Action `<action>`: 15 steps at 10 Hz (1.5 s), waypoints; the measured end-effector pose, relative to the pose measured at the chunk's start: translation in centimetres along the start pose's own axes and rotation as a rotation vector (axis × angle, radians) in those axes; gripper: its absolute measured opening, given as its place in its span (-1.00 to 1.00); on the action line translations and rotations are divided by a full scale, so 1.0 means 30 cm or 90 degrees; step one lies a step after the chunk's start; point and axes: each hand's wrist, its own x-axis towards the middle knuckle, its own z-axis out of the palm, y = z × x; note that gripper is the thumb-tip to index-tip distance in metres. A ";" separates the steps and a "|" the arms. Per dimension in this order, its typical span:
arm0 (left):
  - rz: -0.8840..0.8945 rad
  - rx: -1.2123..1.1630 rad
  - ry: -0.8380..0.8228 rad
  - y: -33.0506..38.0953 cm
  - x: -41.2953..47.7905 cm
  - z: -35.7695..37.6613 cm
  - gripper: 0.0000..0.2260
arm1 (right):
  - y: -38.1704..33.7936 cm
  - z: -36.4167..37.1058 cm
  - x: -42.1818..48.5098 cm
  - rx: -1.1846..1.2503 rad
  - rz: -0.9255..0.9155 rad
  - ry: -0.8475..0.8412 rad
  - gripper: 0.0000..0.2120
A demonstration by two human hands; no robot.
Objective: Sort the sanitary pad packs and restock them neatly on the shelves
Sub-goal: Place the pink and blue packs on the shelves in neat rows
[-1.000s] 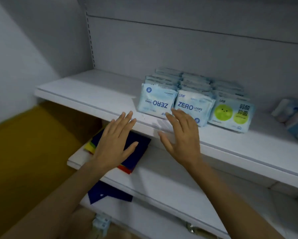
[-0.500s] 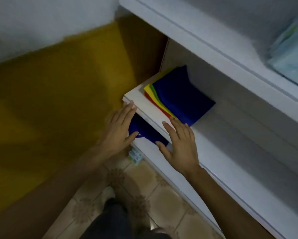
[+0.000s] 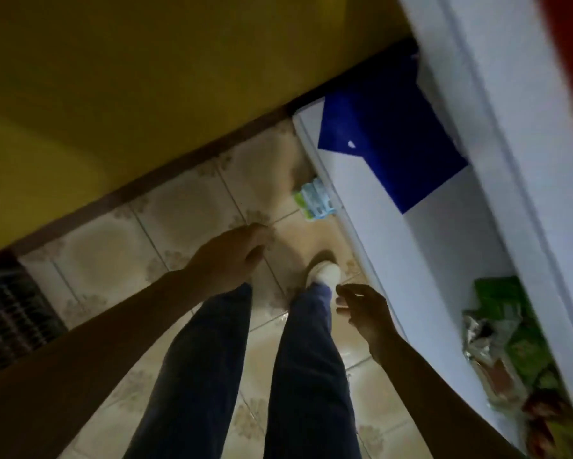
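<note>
Now the left grip (image 3: 235,256) hangs over the tiled floor (image 3: 186,210), fingers relaxed, holding nothing. The right grip (image 3: 364,309), loosely curled beside the right leg (image 3: 311,359), is empty too. One pale sanitary pad pack (image 3: 315,199) lies on the floor, just beside the front edge of the lowest shelf (image 3: 394,233).

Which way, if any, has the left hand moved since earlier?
Yes. The left hand went down, from the pad shelf's edge to floor tiles beside the bottom shelf.

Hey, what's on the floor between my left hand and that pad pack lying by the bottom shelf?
Only bare floor tile. In the head view the left hand hovers open short of the pad pack, with nothing lying between them.
</note>
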 end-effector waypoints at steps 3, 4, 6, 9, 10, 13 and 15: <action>-0.080 -0.108 -0.011 -0.210 0.659 0.535 -0.36 | -0.063 0.274 0.955 0.225 0.143 -0.034 -0.61; -0.042 0.053 0.054 -0.218 0.853 0.601 -0.19 | -0.083 0.330 1.122 0.290 0.072 0.002 -0.28; -0.021 -0.029 -0.015 -0.216 1.081 0.643 -0.06 | -0.079 0.369 1.238 0.420 -0.007 0.051 -0.41; -0.002 -0.052 -0.073 -0.232 0.758 0.370 -0.43 | -0.095 0.351 0.839 0.200 -0.013 0.105 -0.62; -0.041 -0.207 -0.093 -0.180 0.537 0.214 -0.58 | -0.141 0.294 0.613 0.089 -0.089 0.138 -0.62; -0.100 -0.527 -0.090 0.148 -0.065 -0.165 -0.64 | -0.221 -0.042 -0.142 0.180 -0.108 0.280 -0.66; -0.109 -0.669 -0.127 0.440 -0.413 -0.311 -0.60 | -0.142 -0.242 -0.715 0.332 -0.119 0.308 -0.68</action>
